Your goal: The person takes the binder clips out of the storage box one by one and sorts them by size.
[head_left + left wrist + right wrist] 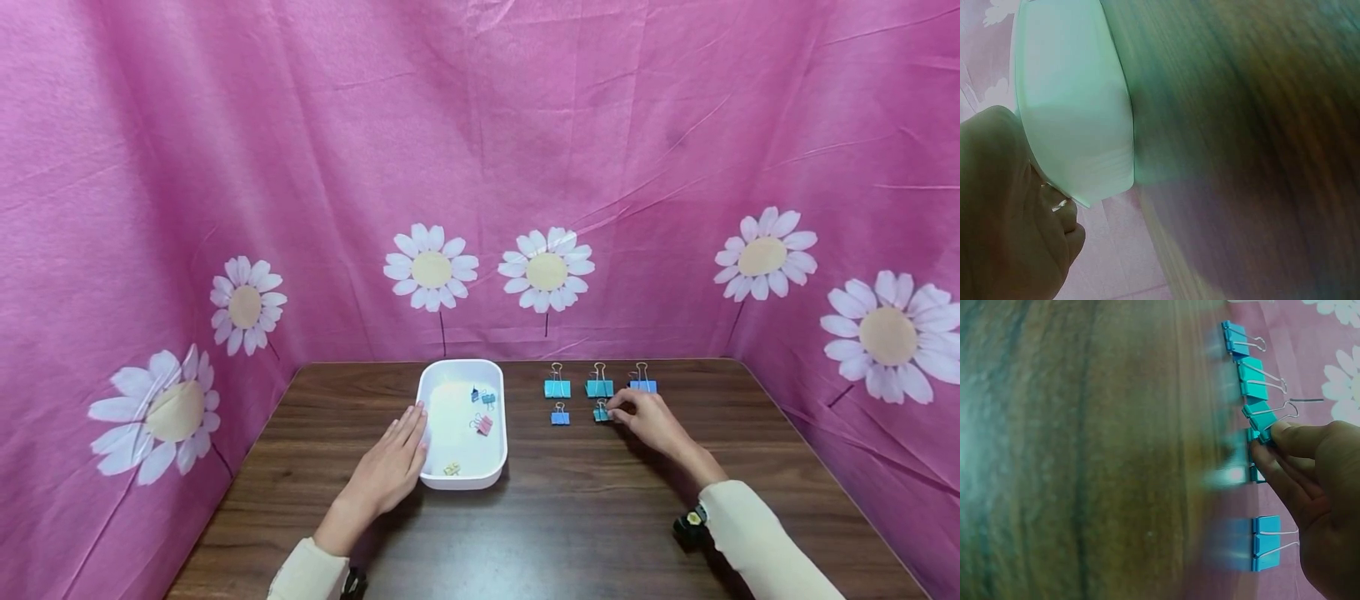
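Note:
My right hand [648,421] pinches a small teal binder clip [1259,417] between thumb and fingertips, low over the table at the right. Left of it stands a small blue binder clip [560,418]. Behind these, a row holds two larger teal binder clips, one at the left [557,389] and one in the middle [599,388], and a larger blue binder clip [643,386], partly covered by the right hand. My left hand [386,462] lies with fingers extended along the left side of a white tray [501,467], touching its rim.
Inside the tray lie small clips: a dark one [475,394], a teal one [490,399], a pink one [483,426] and yellow ones [452,469]. The brown wooden table [570,533] ends at a pink flowered curtain [480,167] behind and on both sides.

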`<action>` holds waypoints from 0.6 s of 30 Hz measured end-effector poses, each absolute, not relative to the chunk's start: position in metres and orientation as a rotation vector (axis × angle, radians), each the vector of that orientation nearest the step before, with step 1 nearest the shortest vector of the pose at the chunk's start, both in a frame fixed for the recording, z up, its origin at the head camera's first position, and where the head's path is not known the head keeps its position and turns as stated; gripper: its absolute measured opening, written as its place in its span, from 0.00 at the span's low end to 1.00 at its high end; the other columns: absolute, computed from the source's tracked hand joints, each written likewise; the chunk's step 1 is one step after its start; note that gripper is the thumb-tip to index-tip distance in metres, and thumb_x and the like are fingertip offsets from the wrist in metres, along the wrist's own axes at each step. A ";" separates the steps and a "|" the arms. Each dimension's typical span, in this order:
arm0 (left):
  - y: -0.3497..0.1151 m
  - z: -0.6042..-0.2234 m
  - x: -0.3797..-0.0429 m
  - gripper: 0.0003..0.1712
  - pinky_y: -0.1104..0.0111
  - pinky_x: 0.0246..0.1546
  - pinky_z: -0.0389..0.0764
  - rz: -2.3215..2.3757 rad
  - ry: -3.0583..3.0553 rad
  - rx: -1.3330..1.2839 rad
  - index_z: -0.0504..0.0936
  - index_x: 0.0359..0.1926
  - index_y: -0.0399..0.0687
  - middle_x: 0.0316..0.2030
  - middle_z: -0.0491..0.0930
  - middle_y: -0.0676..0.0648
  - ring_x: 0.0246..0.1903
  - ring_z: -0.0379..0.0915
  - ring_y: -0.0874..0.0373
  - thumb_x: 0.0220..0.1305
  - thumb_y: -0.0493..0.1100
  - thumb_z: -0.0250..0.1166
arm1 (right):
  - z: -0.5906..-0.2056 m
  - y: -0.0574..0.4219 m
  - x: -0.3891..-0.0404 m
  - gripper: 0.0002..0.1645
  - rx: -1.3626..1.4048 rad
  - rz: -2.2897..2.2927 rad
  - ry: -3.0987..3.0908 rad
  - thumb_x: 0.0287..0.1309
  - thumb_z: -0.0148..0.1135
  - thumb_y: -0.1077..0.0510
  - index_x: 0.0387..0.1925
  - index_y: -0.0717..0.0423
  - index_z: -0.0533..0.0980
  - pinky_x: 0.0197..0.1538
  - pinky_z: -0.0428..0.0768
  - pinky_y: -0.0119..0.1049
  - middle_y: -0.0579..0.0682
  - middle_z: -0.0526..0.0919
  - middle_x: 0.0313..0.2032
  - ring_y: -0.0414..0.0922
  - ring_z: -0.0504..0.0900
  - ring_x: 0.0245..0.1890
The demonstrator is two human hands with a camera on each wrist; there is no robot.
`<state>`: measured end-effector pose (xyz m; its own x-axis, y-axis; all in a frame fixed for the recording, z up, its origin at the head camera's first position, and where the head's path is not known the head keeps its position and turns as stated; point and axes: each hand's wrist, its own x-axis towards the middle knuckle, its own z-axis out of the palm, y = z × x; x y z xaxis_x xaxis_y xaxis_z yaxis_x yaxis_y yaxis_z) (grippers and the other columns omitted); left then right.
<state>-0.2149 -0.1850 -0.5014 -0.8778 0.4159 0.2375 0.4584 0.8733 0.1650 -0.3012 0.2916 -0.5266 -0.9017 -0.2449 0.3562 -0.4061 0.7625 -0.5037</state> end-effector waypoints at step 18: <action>-0.186 -0.501 -0.214 0.32 0.46 0.81 0.66 -0.339 -2.832 -0.688 0.63 0.79 0.30 0.82 0.60 0.35 0.81 0.59 0.40 0.84 0.44 0.49 | -0.537 0.294 -0.304 0.08 0.461 0.790 -2.764 0.67 0.73 0.58 0.46 0.54 0.88 0.50 0.87 0.56 0.53 0.91 0.44 0.52 0.88 0.45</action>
